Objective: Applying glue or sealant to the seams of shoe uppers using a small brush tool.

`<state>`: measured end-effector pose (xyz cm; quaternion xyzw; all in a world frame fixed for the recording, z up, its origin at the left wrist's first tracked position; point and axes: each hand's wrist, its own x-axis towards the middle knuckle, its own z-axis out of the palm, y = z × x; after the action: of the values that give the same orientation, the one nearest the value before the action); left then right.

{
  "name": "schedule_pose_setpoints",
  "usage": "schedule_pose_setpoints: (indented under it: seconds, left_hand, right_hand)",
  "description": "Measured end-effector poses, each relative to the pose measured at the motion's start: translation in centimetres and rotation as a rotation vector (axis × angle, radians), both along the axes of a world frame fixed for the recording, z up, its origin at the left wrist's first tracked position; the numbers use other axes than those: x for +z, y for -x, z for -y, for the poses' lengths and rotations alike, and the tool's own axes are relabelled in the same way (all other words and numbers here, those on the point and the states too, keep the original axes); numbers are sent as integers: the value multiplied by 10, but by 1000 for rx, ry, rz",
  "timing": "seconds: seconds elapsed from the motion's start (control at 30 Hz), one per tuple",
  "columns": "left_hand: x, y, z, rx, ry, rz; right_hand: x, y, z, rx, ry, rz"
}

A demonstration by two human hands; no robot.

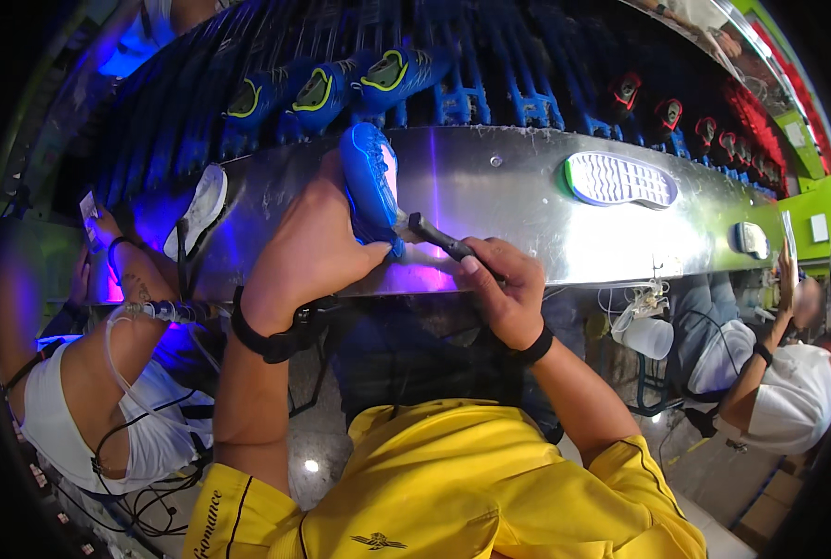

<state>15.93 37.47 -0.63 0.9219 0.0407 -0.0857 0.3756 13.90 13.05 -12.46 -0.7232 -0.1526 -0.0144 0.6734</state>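
Note:
My left hand [315, 240] is wrapped round a blue shoe upper [363, 177], which stands on end over the near side of the metal ledge. The upper's pale underside, tinted pink by the light, faces right. Closed round a black-handled brush [440, 238], my right hand [507, 287] is just right of the shoe. The brush tip meets, or comes very close to, the shoe's lower end; I cannot tell which. To the right, a white sole with a wavy tread and green end [620, 180] lies tread up on the ledge.
Beyond the metal ledge [490, 210] runs a dark slatted conveyor [499, 70] carrying several blue shoes [320, 93] and several red-rimmed ones [669, 114]. People in white sit at left [98, 401] and right [788, 391]. A white sole [199, 210] is near the left person. A white cup [648, 337] hangs below the ledge.

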Motion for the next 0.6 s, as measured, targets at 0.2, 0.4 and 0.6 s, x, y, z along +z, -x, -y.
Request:
schedule_pose_setpoints:
  seconds: [0.2,0.4,0.6]
  left_hand:
    - [-39,9,-29,-74,23,229]
    - [-63,42,-21,115,720,61]
    - [-39,71,9,111,1016,-60]
  right_hand:
    - [-3,11,3,-43,98,-38]
    - [34,23,13,15,-57,-364]
    - [53,18,12,26,2,-277]
